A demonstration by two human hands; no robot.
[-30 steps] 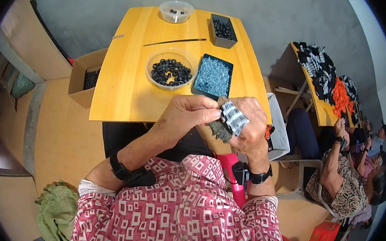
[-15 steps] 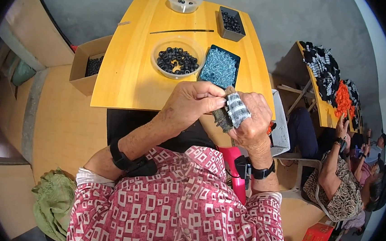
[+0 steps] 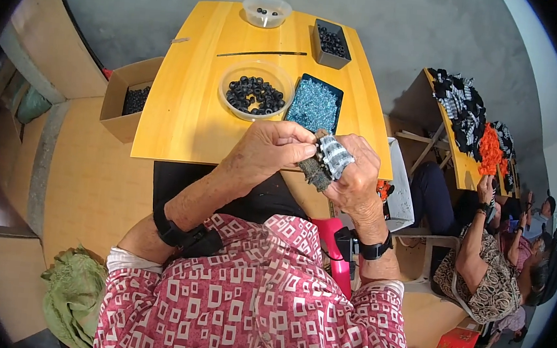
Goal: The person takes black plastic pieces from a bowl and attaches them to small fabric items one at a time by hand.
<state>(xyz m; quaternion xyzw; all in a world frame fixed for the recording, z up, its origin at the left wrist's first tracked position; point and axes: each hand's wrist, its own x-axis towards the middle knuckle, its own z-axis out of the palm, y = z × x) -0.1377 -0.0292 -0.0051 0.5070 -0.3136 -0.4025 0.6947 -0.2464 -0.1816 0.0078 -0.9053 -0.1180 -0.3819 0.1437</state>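
A small piece of striped black-and-white knit fabric [image 3: 336, 157] lies over the fingers of my right hand [image 3: 355, 178], which is closed on it. Below its left edge shows a dark grey-green knit part [image 3: 315, 173]; whether the two are one piece I cannot tell. My left hand [image 3: 268, 150] is closed in a pinch, thumb against forefinger, right at the fabric's upper left edge. What sits between those fingertips is too small to make out. Just beyond my hands are a dark tray of clear blue beads [image 3: 314, 105] and a clear plastic bowl [image 3: 224, 104] of black ring-shaped beads [image 3: 254, 95].
On the yellow table [image 3: 184, 121] also stand a grey bin [image 3: 332, 60] of black beads, a smaller clear tub [image 3: 266, 20] and a thin dark strip [image 3: 262, 53]. A cardboard box [image 3: 116, 112] is at left. Right, a person [image 3: 481, 262] sits by a table of knit pieces [image 3: 460, 110].
Both hands and the fabric have shifted slightly left, and the fabric is turned a little. The pinch stays at its edge. The co-worker's raised hand at right has moved slightly.
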